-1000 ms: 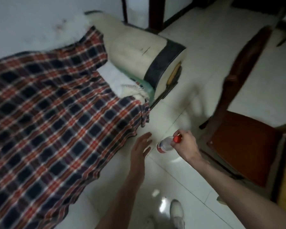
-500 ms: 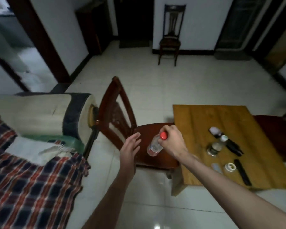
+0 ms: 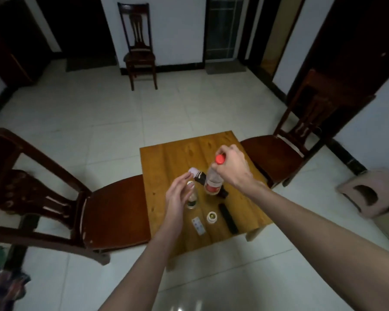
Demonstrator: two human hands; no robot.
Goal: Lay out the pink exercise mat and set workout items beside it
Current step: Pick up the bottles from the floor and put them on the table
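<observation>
My right hand point(image 3: 233, 168) grips a clear plastic water bottle point(image 3: 213, 179) by its neck, just under the red cap point(image 3: 220, 159). The bottle hangs upright above the small wooden table point(image 3: 166, 167). My left hand point(image 3: 179, 198) is open with spread fingers, just left of the bottle and in front of a small glass jar point(image 3: 191, 202). No pink exercise mat is in view.
On the table lie a white lid point(image 3: 212, 217), a small white remote point(image 3: 198, 225), a black remote point(image 3: 228, 217) and a black-and-white item point(image 3: 197, 175). Dark wooden chairs stand left point(image 3: 61, 198), right point(image 3: 299, 140) and at the far wall point(image 3: 139, 46). A beige stool point(image 3: 373, 194) sits right.
My view swung right from the plaid-covered couch to the wooden table. The bottle went from tilted to upright above the table, still in my right hand; my left hand stayed open beside it.
</observation>
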